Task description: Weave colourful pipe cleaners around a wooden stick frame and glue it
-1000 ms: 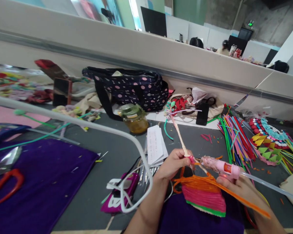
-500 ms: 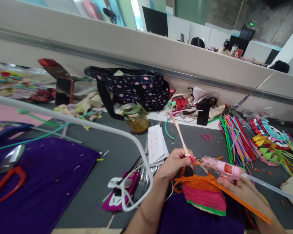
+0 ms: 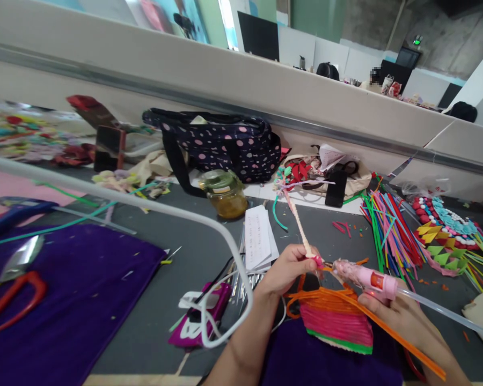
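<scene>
My left hand (image 3: 292,266) pinches the pink lower end of a pale twisted stem (image 3: 299,222), which leans up toward a small flower cluster. My right hand (image 3: 394,313) is wrapped round a pink glue gun (image 3: 364,277), with a clear glue stick (image 3: 438,305) coming out of its back. The gun's nozzle points left and is at the pink end by my left fingertips; whether they touch is unclear. Orange strips (image 3: 330,297) and a pink piece with a green edge (image 3: 338,326) hang below and between my hands.
Red-handled scissors (image 3: 34,292) lie on purple cloth at left. A white cable (image 3: 221,230) arches across the view. Behind are a jar (image 3: 225,201), a dotted bag (image 3: 225,145), papers (image 3: 258,238) and a black phone (image 3: 335,188). Coloured strips (image 3: 394,230) lie at right.
The view has shifted very slightly. Both hands, the stem and the glue gun hold nearly the same positions.
</scene>
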Motion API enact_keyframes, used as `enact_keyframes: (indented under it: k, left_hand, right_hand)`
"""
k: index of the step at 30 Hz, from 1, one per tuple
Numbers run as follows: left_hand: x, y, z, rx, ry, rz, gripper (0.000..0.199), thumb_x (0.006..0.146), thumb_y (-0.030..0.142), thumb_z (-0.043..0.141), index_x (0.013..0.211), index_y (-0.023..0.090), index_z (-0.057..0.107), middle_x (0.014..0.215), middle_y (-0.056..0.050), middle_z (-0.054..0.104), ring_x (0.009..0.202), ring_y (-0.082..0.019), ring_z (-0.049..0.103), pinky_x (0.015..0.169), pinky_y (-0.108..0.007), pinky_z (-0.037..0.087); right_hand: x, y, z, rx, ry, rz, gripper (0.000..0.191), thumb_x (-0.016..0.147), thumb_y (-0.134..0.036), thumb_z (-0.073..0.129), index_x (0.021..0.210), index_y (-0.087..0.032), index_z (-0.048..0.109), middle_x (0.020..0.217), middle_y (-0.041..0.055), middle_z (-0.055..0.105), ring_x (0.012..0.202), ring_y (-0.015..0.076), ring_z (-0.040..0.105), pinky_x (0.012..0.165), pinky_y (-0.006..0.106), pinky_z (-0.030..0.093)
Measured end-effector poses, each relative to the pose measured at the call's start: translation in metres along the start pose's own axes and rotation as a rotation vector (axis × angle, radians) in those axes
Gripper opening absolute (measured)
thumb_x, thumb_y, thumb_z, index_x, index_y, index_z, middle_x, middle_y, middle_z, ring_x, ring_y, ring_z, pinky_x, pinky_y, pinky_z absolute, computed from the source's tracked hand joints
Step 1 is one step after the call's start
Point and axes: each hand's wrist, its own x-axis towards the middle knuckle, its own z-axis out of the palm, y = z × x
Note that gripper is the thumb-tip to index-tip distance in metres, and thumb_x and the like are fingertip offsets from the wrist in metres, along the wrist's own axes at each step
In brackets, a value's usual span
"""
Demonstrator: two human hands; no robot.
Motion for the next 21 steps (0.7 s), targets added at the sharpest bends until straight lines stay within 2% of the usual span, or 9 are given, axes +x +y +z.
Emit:
enact_keyframes:
  k: [11, 18, 21]
  left_hand:
    - [0.0, 0.002, -0.004, 0.051, 0.004, 0.016, 0.03, 0.064, 0.04, 0.077, 0.066, 0.012, 0.066, 0.06, -0.002, 0.064, 0.055, -0.014, 0.06, 0.058, -0.025, 0.045]
    - [-0.001, 0.004, -0.004, 0.048, 0.027, 0.026, 0.031, 0.063, 0.04, 0.077, 0.068, 0.011, 0.067, 0.06, -0.003, 0.064, 0.055, -0.015, 0.061, 0.058, -0.026, 0.046]
    - [-0.001, 0.004, -0.004, 0.052, 0.028, 0.038, 0.031, 0.064, 0.04, 0.077, 0.068, 0.011, 0.067, 0.06, -0.003, 0.065, 0.055, -0.015, 0.061, 0.058, -0.025, 0.045]
  right_hand:
    - [0.003, -0.009, 0.001, 0.117, -0.036, 0.0, 0.047, 0.088, -0.041, 0.053, 0.132, -0.025, 0.051, 0.135, 0.0049, 0.052, 0.128, 0.026, 0.045, 0.108, 0.041, 0.035]
    - [0.005, -0.01, 0.0, 0.1, -0.082, -0.027, 0.046, 0.088, -0.041, 0.052, 0.132, -0.024, 0.051, 0.138, 0.0058, 0.049, 0.129, 0.0266, 0.043, 0.11, 0.043, 0.031]
    - [0.006, -0.013, 0.002, 0.151, -0.042, -0.04, 0.045, 0.088, -0.042, 0.053, 0.128, -0.023, 0.055, 0.136, 0.0067, 0.05, 0.127, 0.0264, 0.045, 0.109, 0.042, 0.033]
